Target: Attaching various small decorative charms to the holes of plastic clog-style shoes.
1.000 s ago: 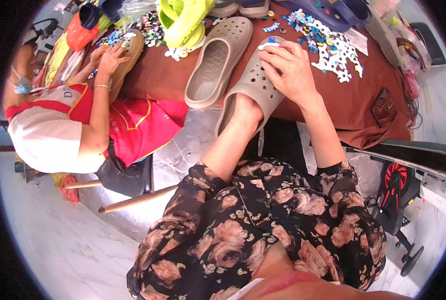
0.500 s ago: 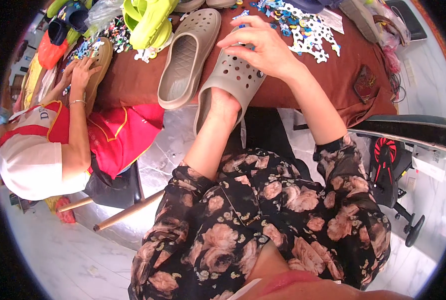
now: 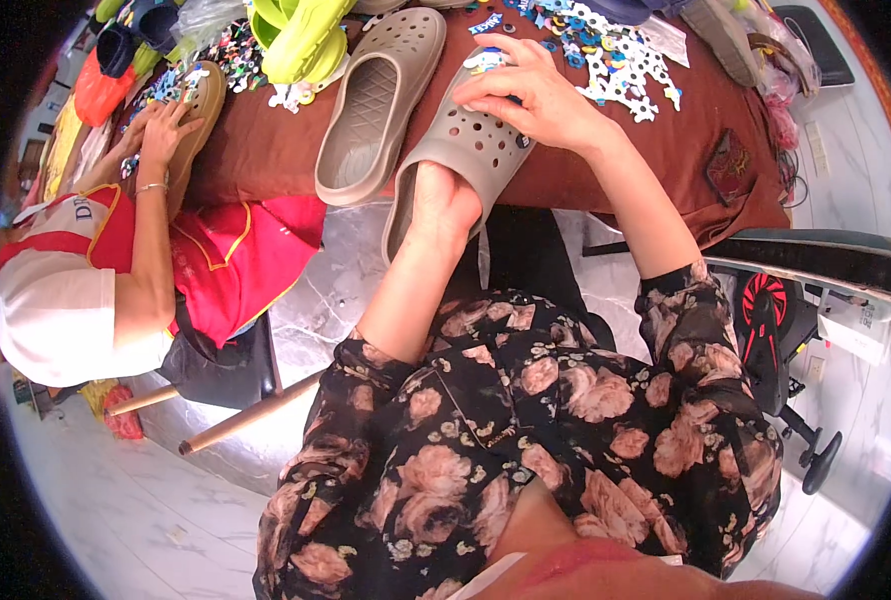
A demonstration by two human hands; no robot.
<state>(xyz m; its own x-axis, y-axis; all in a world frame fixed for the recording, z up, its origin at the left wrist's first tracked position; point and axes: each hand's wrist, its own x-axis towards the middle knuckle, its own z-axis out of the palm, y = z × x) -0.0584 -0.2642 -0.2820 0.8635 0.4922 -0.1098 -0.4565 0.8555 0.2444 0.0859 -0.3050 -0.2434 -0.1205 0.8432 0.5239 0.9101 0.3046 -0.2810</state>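
Note:
A grey-brown clog (image 3: 466, 150) with round holes lies toe-away across the table's near edge, its heel end overhanging. Through the foot opening goes my left hand (image 3: 444, 200), its fingers hidden inside under the toe cap. Over the toe bends my right hand (image 3: 536, 95), fingers curled and thumb lowered around a small blue-and-white shoe charm (image 3: 486, 61) at the clog's front. A dark round charm (image 3: 523, 142) sits on the clog's right side. The matching clog (image 3: 368, 125) lies just left of it, no hand on it.
Loose charms (image 3: 621, 75) are heaped behind my right hand on the brown-covered table (image 3: 656, 165). Lime green clogs (image 3: 306, 40) stand at the back left. On the left, a co-worker (image 3: 86, 320) in a red apron handles a tan clog (image 3: 204, 125). A black chair (image 3: 816, 255) stands right.
My right fingers have shifted slightly on the toe, and the blue-and-white charm now shows more plainly. My left hand stays inside the clog. The co-worker's hands have moved a little.

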